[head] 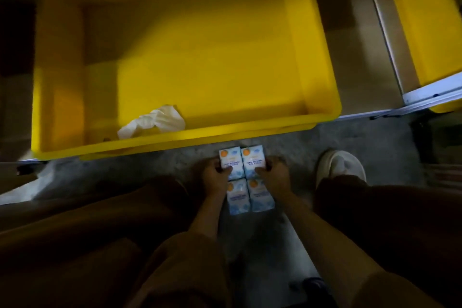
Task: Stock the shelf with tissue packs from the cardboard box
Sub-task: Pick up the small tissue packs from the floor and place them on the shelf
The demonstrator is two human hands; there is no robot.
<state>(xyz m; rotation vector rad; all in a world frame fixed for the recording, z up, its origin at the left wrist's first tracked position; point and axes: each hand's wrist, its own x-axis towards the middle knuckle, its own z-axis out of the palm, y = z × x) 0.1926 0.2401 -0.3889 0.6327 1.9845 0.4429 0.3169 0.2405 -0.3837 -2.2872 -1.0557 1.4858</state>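
Observation:
Several white-and-blue tissue packs (242,165) with orange dots sit side by side as one block low in the middle of the head view. My left hand (215,177) grips the block's left side with the thumb on top. On the right side, my right hand (272,174) grips it the same way. The block is just in front of the near rim of a big yellow bin (175,141). Whether the packs rest on the grey floor or hang above it I cannot tell. No cardboard box is in view.
A crumpled white cloth or paper (152,122) lies in the yellow bin's near left corner. A metal shelf frame (405,97) with another yellow bin (430,20) stands at the right. My knees and a pale shoe (337,165) flank the packs.

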